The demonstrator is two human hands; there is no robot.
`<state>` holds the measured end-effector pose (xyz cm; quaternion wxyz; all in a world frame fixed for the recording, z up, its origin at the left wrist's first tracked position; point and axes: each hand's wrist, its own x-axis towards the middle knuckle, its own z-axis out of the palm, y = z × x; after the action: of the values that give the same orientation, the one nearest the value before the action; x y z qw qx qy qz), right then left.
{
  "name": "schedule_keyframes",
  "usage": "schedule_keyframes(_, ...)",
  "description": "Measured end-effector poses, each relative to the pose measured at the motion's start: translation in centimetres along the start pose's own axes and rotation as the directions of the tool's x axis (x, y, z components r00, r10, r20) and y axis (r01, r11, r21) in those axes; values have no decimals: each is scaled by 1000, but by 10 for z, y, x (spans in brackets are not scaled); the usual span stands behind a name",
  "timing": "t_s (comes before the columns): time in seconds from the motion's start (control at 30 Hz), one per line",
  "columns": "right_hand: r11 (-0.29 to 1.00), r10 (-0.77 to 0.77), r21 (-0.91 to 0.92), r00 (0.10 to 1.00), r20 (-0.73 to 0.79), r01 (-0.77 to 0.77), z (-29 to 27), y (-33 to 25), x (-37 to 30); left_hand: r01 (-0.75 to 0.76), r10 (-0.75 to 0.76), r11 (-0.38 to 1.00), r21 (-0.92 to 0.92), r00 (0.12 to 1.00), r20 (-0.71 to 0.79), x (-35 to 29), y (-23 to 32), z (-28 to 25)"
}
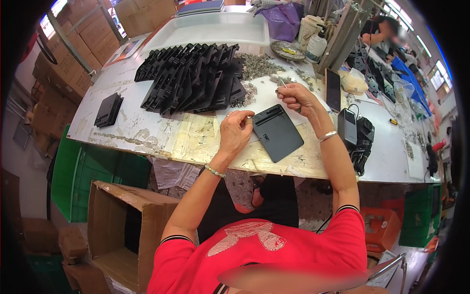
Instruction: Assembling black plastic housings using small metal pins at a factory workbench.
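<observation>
A flat black plastic panel [279,138], with a slot near its far end and a small cutout, lies tilted on the table in front of me. My left hand [236,130] is at its upper left corner, fingers curled and thumb near the index finger. Whether something small sits between those fingertips is hidden. Above the panel's far right side, my right hand [297,97] pinches a thin, light-coloured rod-like tool [282,82]; its exact kind is too small to tell. Beyond both hands spreads a heap of small metal parts [262,66].
Stacked black plastic parts [193,81] fill the table's far left, with a separate small stack [108,110] nearer the edge. A white tray [205,30] stands behind. To the right are a phone [333,89], a black device [347,126] with cables and a pump bottle [316,46]. An open cardboard box [115,220] stands below left.
</observation>
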<state>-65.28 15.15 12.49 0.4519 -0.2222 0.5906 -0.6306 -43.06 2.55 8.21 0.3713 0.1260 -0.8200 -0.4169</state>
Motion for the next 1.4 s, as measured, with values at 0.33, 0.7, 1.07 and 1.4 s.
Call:
schedule_keyframes(0.33,989,-141,62,988,60,137,44,22,-35,-211,231,960,184,968,-95,7,8,4)
schedule_keyframes(0.7,964,-198,-179,980,20,198,65,36,-43,-223,235,968,112,966,-109,8,14,21)
schedule_keyframes(1.07,503,-546,-615,775,318,607,43,39,-34,-195,211,968,160,974,-87,1,14,20)
schedule_keyframes(1.4,621,-437,-595,856,278,510,51,31,-41,-134,139,990,53,984,-107,-2,16,15)
